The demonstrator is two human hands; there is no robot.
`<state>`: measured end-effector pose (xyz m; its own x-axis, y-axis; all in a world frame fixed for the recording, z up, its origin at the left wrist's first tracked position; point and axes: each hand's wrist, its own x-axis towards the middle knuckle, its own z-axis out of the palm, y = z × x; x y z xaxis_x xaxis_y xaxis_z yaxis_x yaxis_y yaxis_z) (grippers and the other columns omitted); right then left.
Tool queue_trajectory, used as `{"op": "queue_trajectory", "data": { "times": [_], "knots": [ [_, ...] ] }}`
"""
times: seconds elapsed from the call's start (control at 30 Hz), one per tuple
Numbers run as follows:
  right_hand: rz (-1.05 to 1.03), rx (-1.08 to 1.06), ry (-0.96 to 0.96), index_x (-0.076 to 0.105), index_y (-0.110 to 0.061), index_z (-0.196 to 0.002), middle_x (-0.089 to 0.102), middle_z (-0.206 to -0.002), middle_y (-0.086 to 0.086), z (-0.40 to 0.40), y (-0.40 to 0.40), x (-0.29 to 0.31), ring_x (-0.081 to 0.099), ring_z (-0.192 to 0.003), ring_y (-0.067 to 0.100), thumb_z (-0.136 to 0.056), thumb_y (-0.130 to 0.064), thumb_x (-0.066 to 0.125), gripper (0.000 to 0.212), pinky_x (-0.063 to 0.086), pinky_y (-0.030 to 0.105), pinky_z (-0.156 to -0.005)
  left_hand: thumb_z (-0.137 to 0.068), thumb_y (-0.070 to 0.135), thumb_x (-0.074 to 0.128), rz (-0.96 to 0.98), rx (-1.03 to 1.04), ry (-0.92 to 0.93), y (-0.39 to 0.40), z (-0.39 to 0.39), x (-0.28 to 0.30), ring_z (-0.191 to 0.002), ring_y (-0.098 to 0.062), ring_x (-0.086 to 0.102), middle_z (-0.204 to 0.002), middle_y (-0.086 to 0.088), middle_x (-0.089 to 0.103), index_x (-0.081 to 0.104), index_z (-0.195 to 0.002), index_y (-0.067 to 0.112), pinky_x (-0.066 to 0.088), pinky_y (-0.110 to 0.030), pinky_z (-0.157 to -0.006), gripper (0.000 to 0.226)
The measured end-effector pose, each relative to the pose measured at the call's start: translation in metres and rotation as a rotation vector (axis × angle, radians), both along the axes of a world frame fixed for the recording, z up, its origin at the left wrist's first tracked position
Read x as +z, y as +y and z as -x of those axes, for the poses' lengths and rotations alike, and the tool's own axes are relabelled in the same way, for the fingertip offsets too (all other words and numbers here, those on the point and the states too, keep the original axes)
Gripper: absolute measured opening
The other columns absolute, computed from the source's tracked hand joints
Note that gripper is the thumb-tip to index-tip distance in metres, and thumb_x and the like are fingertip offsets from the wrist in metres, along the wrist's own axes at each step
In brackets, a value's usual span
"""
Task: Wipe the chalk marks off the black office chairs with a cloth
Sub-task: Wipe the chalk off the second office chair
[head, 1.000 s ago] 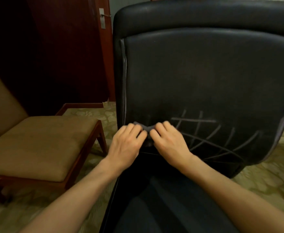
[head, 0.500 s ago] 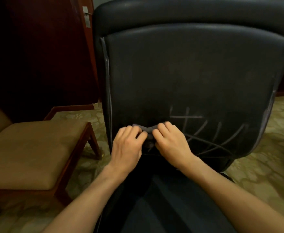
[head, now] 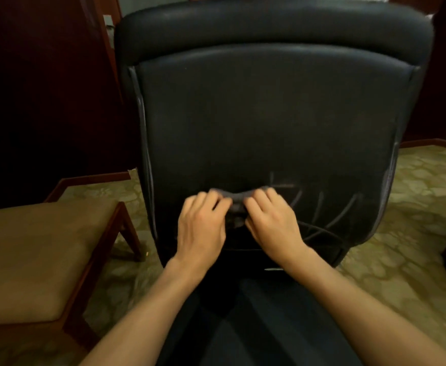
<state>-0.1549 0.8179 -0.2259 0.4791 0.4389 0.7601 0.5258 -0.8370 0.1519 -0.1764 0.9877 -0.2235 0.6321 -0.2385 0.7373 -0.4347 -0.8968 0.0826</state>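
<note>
Head view: both hands, left hand (head: 203, 225) and right hand (head: 272, 223), fingers curled round a bunched grey cloth (head: 236, 204), low centre of frame against the black chair back (head: 266, 122), likely regathering it for wiping. Pale chalk marks (head: 322, 207) remain lower right: crossing, partly smeared strokes.

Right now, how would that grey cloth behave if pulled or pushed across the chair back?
Probably floppy: the grey cloth bunches and sags between left hand and right hand. Likely light, needing flat pressure on the chair back to lift chalk marks.
</note>
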Motion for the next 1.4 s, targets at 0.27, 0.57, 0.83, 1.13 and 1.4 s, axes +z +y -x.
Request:
{"op": "queue_trajectory", "data": {
  "times": [0.27, 0.57, 0.83, 1.13, 1.4],
  "knots": [
    [-0.141, -0.158, -0.170, 0.057, -0.004, -0.089, 0.057, -0.091, 0.017, -0.025, -0.034, 0.099, 0.049, -0.083, 0.033, -0.076, -0.006, 0.059, 0.013, 0.041, 0.038, -0.067, -0.082, 0.004, 0.065, 0.105, 0.001, -0.131, -0.051, -0.038, 0.091, -0.087, -0.029, 0.059, -0.097, -0.006, 0.062, 0.069, -0.101, 0.014, 0.045, -0.042, -0.076, 0.021],
    [-0.030, -0.161, 0.041, 0.057, -0.007, -0.080, 0.055, -0.083, 0.013, 0.015, -0.046, -0.026, 0.051, -0.077, 0.032, -0.071, -0.008, 0.072, 0.017, 0.049, 0.043, -0.063, -0.075, 0.005, 0.064, -0.108, -0.105, -0.002, -0.042, -0.009, -0.016, -0.080, -0.028, 0.058, -0.090, -0.004, 0.059, 0.067, -0.093, 0.016, 0.039, -0.037, -0.077, 0.022],
    [-0.169, -0.309, -0.168, 0.056, -0.004, -0.088, 0.056, -0.093, 0.017, -0.008, -0.079, 0.096, 0.050, -0.084, 0.035, -0.076, -0.006, 0.061, 0.013, 0.039, 0.039, -0.065, -0.086, 0.008, 0.063, 0.038, -0.111, -0.203, -0.094, -0.042, 0.091, -0.086, -0.028, 0.059, -0.095, -0.005, 0.062, 0.068, -0.100, 0.016, 0.042, -0.040, -0.080, 0.017],
    [-0.244, -0.291, 0.028, 0.058, -0.006, -0.082, 0.052, -0.085, 0.013, 0.026, -0.090, -0.022, 0.048, -0.077, 0.030, -0.078, -0.015, 0.053, 0.011, 0.047, 0.044, -0.058, -0.082, 0.011, 0.055, -0.130, -0.259, -0.089, -0.092, -0.023, -0.007, -0.077, -0.029, 0.059, -0.092, -0.006, 0.062, 0.069, -0.096, 0.014, 0.037, -0.037, -0.069, 0.020],
    [-0.404, -0.390, -0.146, 0.058, -0.002, -0.090, 0.057, -0.094, 0.018, 0.009, -0.126, 0.077, 0.054, -0.086, 0.037, -0.076, -0.007, 0.059, 0.015, 0.045, 0.044, -0.064, -0.082, 0.006, 0.066, -0.074, -0.192, -0.165, -0.150, -0.038, 0.097, -0.086, -0.026, 0.058, -0.097, -0.005, 0.062, 0.067, -0.101, 0.017, 0.034, -0.034, -0.071, 0.021]
  ]
}}
